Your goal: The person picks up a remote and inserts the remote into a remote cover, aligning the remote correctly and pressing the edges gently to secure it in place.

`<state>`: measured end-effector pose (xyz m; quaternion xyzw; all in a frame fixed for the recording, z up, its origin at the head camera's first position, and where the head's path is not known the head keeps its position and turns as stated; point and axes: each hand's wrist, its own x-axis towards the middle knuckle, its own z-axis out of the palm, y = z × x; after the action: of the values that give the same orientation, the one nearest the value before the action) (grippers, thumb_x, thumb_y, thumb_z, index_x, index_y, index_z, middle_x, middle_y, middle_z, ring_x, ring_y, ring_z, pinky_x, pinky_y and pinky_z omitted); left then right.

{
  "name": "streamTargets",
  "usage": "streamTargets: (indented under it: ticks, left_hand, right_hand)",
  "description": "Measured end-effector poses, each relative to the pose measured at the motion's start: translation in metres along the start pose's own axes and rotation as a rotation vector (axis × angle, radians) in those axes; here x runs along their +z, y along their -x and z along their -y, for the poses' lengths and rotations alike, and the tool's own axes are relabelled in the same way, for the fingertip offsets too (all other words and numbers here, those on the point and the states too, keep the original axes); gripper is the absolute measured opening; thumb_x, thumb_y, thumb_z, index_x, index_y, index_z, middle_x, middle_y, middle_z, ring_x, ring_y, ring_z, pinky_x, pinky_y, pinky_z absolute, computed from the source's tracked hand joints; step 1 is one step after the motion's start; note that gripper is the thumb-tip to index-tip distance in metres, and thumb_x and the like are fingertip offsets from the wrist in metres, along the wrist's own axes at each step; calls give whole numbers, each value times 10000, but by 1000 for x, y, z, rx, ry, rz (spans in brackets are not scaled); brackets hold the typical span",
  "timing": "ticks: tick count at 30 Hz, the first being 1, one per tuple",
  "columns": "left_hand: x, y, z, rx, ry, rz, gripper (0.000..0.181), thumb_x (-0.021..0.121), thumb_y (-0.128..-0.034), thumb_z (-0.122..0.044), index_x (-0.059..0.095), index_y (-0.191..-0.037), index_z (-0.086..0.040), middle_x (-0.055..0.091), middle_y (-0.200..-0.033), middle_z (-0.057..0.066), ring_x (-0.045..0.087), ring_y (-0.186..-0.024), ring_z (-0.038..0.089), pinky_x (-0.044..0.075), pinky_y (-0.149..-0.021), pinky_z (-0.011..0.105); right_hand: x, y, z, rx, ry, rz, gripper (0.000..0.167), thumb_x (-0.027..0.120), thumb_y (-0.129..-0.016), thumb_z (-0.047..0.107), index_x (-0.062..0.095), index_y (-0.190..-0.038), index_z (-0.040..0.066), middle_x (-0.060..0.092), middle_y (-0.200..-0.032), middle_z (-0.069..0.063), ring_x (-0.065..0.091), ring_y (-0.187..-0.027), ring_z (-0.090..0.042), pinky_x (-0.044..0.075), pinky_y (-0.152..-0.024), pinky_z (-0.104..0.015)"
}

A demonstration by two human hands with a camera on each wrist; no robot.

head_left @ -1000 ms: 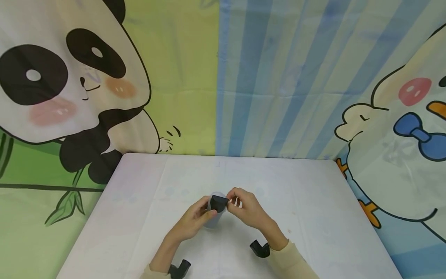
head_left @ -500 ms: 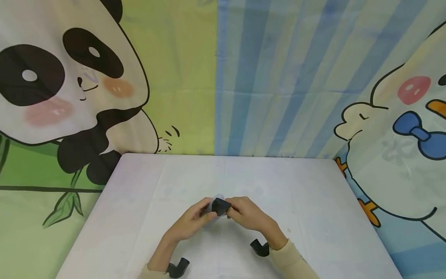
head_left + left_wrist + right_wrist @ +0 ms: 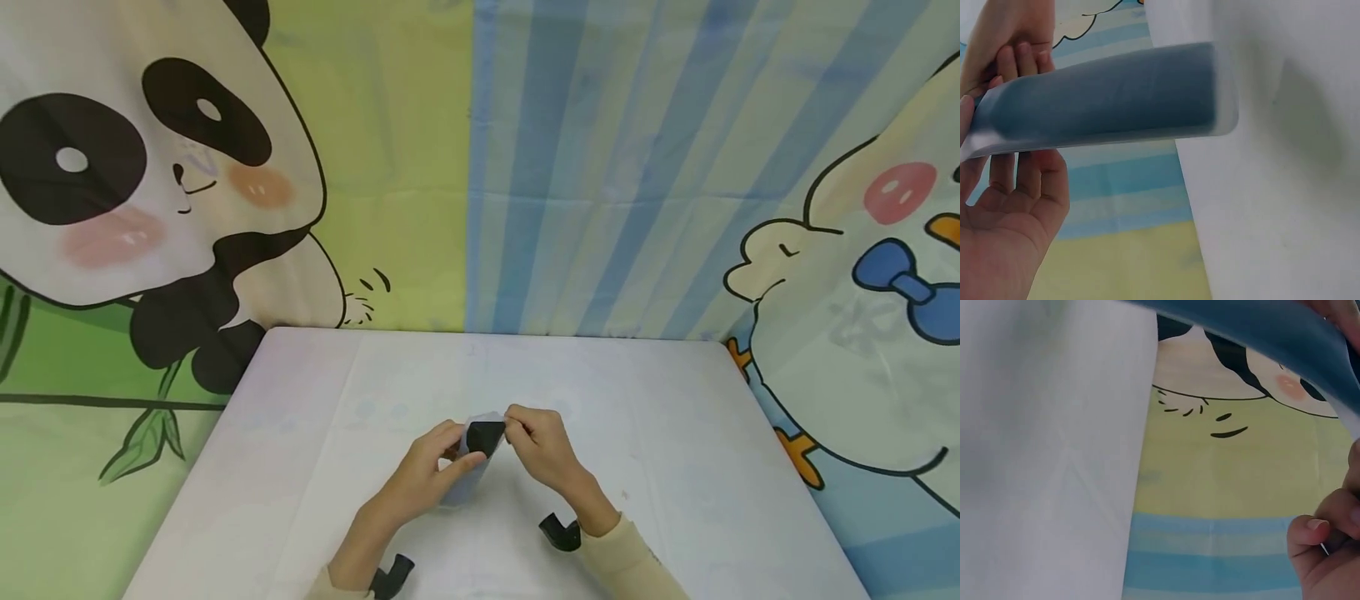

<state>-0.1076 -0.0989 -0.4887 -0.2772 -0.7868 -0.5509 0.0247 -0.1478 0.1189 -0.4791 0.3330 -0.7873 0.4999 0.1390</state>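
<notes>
A long pouch-like thing (image 3: 467,485), frosted and translucent with a dark bluish inside, is held up over the table; its exact kind cannot be told. At its upper end shows a black, angular patch (image 3: 484,435). My left hand (image 3: 426,477) grips it from the left, thumb over the front. At the upper right corner, my right hand (image 3: 546,448) pinches the edge with curled fingers. Seen in the left wrist view, the pouch (image 3: 1110,97) stretches sideways between both hands. The right wrist view catches its bluish side (image 3: 1285,340) and curled right fingers (image 3: 1310,534).
A white-covered table (image 3: 637,417) lies under the hands. Behind it hangs a cartoon-printed cloth (image 3: 397,167). Black curved pieces sit by each wrist, one at the left sleeve (image 3: 392,577) and another at the right sleeve (image 3: 559,532).
The pouch tilted up toward the person, then swung back down, now leaning further right at its top. My right hand dipped, then rose and shifted slightly right. The left hand keeps its grip.
</notes>
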Motion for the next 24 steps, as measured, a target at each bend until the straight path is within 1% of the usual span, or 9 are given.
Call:
streamTargets:
  ticks: [4,8,11,14,18,24]
  left_hand:
    - [1,-2,-4,30,-44,-3,253,674,-975,-226,659,-1219,-160,583,-966,-97,583,-834,86,545,-744,279]
    - [1,-3,-7,87,-114,-53,266,693,-964,-205,660,-1215,-125,583,-964,-97,583,-830,73,551,-723,267]
    - [1,-3,-5,123,-189,-102,273,712,-951,-194,663,-1205,-106,579,-967,-95,580,-831,54,551,-713,247]
    - [1,-4,-4,139,-246,-144,269,728,-940,-194,668,-1183,-96,574,-957,-92,571,-814,43,547,-698,231]
    - [2,-5,-4,141,-270,-169,268,740,-934,-207,670,-1167,-94,573,-938,-88,568,-797,40,547,-688,225]
    - [5,-6,-6,137,-285,-206,253,739,-937,-219,674,-1140,-85,598,-933,-77,592,-794,35,546,-668,210]
  right_hand:
    - [-3,-3,4,-45,35,-93,389,503,-918,-85,498,-664,210,394,-570,122,292,-480,9,256,-423,-172]
    - [-4,-6,8,-104,80,-155,360,504,-895,-84,508,-664,193,401,-566,100,312,-494,1,265,-425,-165]
    - [-2,-7,9,-140,92,-172,344,515,-882,-95,519,-671,176,419,-570,86,332,-506,0,284,-432,-163]
    - [-1,-7,8,-154,95,-171,344,520,-875,-100,521,-677,181,426,-583,95,339,-514,2,295,-439,-165]
    - [-1,-8,10,-165,107,-178,346,511,-887,-88,525,-687,194,429,-602,101,349,-526,-6,302,-453,-163]
    - [0,-7,12,-248,189,-197,297,493,-887,-57,534,-694,165,396,-600,71,343,-551,-38,314,-494,-173]
